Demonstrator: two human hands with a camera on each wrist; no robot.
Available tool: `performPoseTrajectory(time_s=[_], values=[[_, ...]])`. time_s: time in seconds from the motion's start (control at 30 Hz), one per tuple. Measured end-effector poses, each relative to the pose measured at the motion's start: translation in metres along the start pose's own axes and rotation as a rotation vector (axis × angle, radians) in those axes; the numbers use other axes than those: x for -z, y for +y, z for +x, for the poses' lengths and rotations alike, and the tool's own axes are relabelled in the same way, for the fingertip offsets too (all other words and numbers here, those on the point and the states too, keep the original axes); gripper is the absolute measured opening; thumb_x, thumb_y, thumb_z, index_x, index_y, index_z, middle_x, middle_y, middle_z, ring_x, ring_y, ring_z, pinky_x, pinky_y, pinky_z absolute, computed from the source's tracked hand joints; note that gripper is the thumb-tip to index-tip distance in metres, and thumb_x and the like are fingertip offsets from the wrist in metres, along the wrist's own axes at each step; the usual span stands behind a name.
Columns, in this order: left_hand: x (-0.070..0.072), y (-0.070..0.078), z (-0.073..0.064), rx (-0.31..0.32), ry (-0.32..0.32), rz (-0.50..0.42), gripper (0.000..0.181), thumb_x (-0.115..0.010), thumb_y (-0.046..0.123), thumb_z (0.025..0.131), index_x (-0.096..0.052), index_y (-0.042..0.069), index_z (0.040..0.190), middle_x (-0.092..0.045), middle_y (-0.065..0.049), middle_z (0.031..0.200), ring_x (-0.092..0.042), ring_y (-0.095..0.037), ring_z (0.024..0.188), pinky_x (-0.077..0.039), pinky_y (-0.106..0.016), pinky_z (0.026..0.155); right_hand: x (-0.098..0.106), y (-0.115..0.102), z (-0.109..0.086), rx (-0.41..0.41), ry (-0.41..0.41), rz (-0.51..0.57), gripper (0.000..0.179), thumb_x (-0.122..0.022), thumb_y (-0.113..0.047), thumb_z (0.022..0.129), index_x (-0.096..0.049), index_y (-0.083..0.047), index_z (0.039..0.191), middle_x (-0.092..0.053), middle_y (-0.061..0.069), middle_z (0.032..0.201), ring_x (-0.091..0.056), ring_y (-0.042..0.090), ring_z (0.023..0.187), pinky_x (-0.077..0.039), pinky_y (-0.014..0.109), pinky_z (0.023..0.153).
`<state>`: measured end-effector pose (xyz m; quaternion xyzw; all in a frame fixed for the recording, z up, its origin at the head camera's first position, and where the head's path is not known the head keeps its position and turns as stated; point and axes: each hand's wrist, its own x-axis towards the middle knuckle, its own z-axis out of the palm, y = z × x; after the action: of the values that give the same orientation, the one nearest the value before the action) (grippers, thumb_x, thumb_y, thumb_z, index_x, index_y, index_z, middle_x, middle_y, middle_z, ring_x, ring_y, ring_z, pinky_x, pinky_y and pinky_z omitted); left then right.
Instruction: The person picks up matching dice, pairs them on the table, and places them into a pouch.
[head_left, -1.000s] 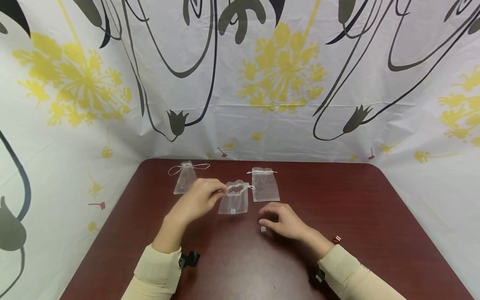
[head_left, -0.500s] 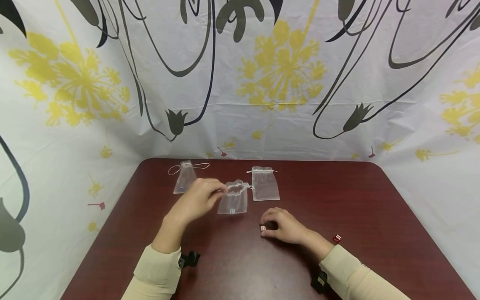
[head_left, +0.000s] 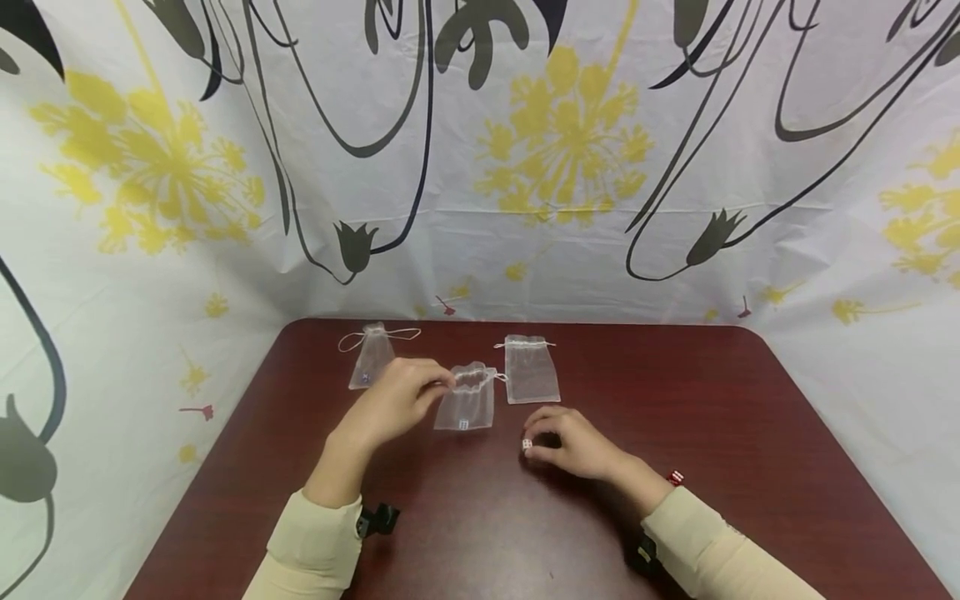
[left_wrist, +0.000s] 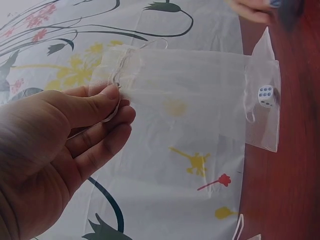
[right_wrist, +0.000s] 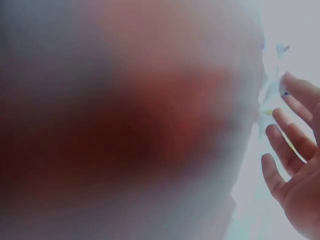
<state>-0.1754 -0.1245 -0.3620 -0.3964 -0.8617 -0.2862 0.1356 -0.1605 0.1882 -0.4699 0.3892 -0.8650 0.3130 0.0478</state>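
My left hand (head_left: 405, 393) pinches the drawstring mouth of a sheer white drawstring pouch (head_left: 478, 408) between thumb and fingers. A white die (left_wrist: 266, 96) with blue pips lies at the pouch's bottom in the left wrist view. To the right, my right hand (head_left: 573, 443) pinches another white die (head_left: 527, 444) between thumb and fingertips, close above the table. In the right wrist view that hand (right_wrist: 297, 145) shows at the right edge, while a large blur covers most of the picture.
A second pouch (head_left: 369, 360) with a small die at its bottom lies behind my left hand. A third, flat pouch (head_left: 532, 375) lies at the back. Beside my right wrist sits a red die (head_left: 675, 477). The dark red table (head_left: 675, 375) ends at a patterned cloth (head_left: 420, 275).
My right hand has closed its thumb and fingers on the white die and moved it slightly away from me, off its earlier spot. My left hand keeps its place on the pouch.
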Motion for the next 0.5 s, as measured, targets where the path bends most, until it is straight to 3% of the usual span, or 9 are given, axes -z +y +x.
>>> performPoseTrajectory(time_s=[0.3,0.5], values=[[0.004,0.003,0.007,-0.017,0.028,0.018,0.014,-0.079,-0.004,0.085,-0.077,0.006,0.095,-0.074,-0.001,0.09,-0.069,-0.014,0.082,-0.057,-0.03,0.075,0.066,-0.021,0.04,-0.002,0.125,-0.008,0.013,-0.081,-0.012,0.087,-0.077,-0.008,0.098,-0.071,0.002,0.109,-0.068,0.02,0.104,-0.055,0.042,0.091],[0.003,0.005,0.01,-0.022,0.009,0.015,0.012,-0.077,-0.002,0.087,-0.077,0.007,0.095,-0.074,-0.002,0.09,-0.068,-0.013,0.081,-0.057,-0.03,0.075,0.106,-0.035,0.057,0.001,0.187,-0.041,0.012,-0.08,-0.014,0.088,-0.077,-0.01,0.1,-0.07,-0.002,0.11,-0.067,0.017,0.105,-0.053,0.04,0.089]])
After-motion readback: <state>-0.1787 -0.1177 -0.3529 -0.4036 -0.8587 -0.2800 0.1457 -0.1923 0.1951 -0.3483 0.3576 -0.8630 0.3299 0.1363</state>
